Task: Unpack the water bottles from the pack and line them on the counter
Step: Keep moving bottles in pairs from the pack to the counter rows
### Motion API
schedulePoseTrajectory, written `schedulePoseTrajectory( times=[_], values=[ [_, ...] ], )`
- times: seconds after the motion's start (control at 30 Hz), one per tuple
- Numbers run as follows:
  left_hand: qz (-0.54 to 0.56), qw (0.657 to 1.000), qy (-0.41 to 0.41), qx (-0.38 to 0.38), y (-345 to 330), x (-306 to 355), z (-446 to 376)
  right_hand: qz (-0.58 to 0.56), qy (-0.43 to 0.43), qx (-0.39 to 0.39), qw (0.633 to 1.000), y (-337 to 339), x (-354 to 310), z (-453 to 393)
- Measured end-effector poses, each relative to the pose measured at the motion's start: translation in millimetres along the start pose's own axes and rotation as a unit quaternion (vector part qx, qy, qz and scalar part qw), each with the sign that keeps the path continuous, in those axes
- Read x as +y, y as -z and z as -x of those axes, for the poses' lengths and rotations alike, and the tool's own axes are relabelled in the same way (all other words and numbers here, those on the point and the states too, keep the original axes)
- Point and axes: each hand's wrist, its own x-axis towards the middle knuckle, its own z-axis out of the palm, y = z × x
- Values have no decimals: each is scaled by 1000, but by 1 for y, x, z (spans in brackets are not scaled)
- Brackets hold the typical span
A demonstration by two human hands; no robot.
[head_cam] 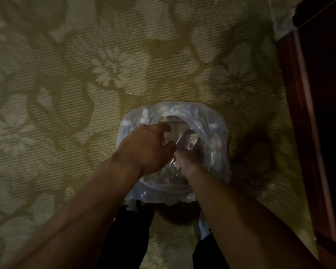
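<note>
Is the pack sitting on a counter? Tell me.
No, the clear plastic pack sits on patterned carpet, with both hands at it.

The pack (208,123) is a bundle wrapped in clear, bluish-tinted plastic film, standing on the patterned carpet (66,84) a little right of centre, near the person's feet. Its top is torn open — the film is peeled back into a loose, crumpled ring around the opening. Inside, glints of clear plastic suggest water bottles (190,142), but the dim light and blur make their number and pose impossible to tell — only shiny, transparent surfaces show.
</note>
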Motion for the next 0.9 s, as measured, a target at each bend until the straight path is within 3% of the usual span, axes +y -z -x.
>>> schedulePoseTrajectory(
  times=[0.13, 0.27, 0.37, 0.47, 0.53, 0.6, 0.67, 0.7, 0.77, 0.9],
  values=[
    [16, 999, 36, 8, -10, -1, 4, -66, 35, 20, 997, 5, 0, 29],
    [51, 991, 119, 19, -18, 0, 4, -213, -6, -80, 974, 30, -9, 78],
    [109, 982, 152, 16, -24, 2, 3, -186, 48, -173, 966, 50, -7, 102],
    [253, 951, 177, -4, -31, 5, -2, -211, 35, -222, 951, 56, -12, 120],
    [293, 936, 196, 16, -31, 1, -7, -172, 36, -226, 958, 49, -18, 119],
    [276, 938, 209, 30, -31, -8, -12, -111, 10, -181, 977, 37, -19, 109],
    [246, 947, 206, 16, -31, -16, -15, -2, 62, -59, 996, 29, -19, 86],
    [228, 953, 201, 5, -31, -18, -16, 79, 97, 23, 992, 30, -20, 76],
    [182, 964, 194, -8, -30, -18, -19, 164, 81, 149, 972, 38, -23, 61],
    [97, 979, 178, -3, -22, -13, -25, 175, -7, 159, 972, 52, -22, 31]
  ],
)
